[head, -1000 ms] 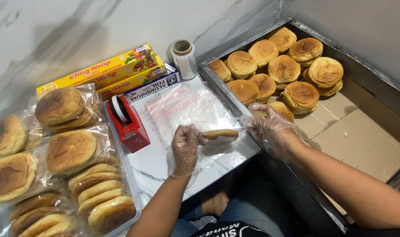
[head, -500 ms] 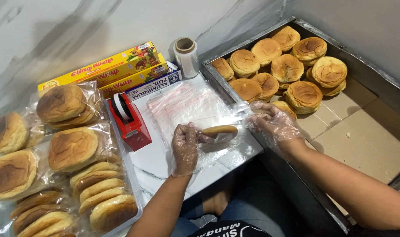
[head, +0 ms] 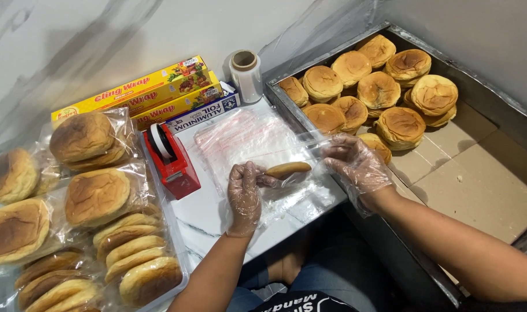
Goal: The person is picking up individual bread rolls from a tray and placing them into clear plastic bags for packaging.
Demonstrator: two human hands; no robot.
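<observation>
Left hand (head: 244, 193): gloved, fingers closed on flat bun (head: 287, 169), at 6 o'clock of clear bags (head: 249, 138).
Right hand (head: 356, 163): gloved, fingers pinching bag edge, at 3 o'clock of bun.
Edges: tape dispenser (head: 172, 162) at 9 o'clock; bun tray (head: 333, 62) at 3 o'clock.
Room: bare counter (head: 202, 211) toward 7 o'clock.

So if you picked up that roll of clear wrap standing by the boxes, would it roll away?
Probably not while upright: the clear wrap roll stands on its flat end. Tipped over, its round shape would likely roll. Its hollow core suggests it is fairly light.
</observation>
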